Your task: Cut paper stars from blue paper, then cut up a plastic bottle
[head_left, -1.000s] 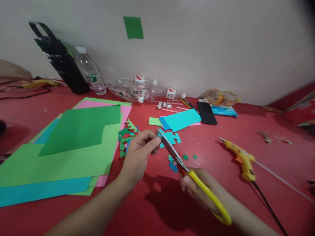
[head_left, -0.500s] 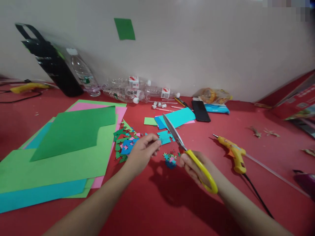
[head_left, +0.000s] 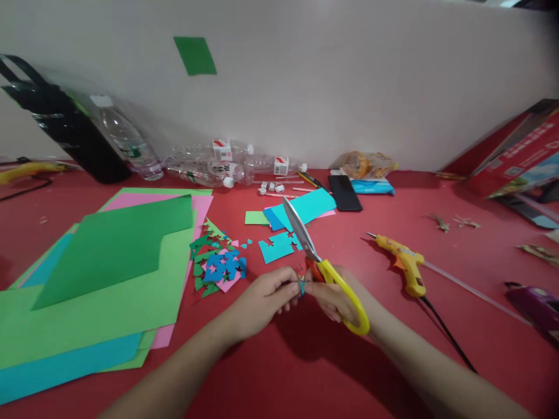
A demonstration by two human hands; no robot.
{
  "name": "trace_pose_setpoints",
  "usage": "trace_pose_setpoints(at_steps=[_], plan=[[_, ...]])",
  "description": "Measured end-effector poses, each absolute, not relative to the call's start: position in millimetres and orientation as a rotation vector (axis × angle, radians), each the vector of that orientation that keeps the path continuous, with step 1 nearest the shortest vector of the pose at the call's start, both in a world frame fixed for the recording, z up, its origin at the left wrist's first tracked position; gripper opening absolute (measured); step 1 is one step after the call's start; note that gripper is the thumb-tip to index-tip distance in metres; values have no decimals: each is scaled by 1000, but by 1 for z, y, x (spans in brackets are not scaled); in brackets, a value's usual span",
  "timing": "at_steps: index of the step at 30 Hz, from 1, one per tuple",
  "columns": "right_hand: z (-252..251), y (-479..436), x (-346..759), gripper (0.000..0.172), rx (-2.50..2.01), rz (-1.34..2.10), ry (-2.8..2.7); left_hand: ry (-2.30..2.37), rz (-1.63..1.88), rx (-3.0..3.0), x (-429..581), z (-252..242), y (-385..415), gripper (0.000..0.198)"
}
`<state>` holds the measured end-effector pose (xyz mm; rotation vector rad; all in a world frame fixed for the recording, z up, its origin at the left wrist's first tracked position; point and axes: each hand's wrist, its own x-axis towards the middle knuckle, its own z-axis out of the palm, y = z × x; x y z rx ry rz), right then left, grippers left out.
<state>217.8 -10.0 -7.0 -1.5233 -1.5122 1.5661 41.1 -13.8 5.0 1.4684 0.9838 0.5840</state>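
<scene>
Pinching a teal paper piece [head_left: 302,286] two-handed, scissors [head_left: 327,270] in hand

Left hand [head_left: 259,302]: fingers closed on the piece. Right hand [head_left: 328,297]: fingertips meet it opposite, likely steadying it; fingers also wrap the scissors, probably to avoid setting them down. Scissors' long axis slants: tips beyond fingers and leftward, handles back right. Piece's own axis: too small to tell.

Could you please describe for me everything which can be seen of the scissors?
The scissors have long silver blades, seemingly metal, and a yellow handle, probably plastic, curving into a loop; a red part shows beside the blades' base. The blades look closed and slant up and left in the picture, in front of a cyan strip; whether they touch it, I cannot tell. The right hand holds the handle, partly hiding it.
</scene>
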Motion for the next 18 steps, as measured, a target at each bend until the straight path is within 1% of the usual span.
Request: trace_pose_setpoints(at_steps=[2,6,8,10,14,18], plan=[[-8,-8,221,16,-1571,1495,-1567,1070,623,1579,39,3,-9,22],[-9,-5,223,15,-1682,1317,-1635,1395,751,2017,27,-12,7,17],[-10,-5,223,17,-1694,1304,-1646,1447,736,2248,21,-23,14,21],[-10,-4,224,19,-1719,1285,-1665,1475,643,2407,17,-33,19,27],[-6,-1,227,24,-1764,1238,-1692,1506,523,2516,15,-41,22,32],[1,0,229,31,-1783,1164,-1685,1556,572,2507,15,-42,25,32]])
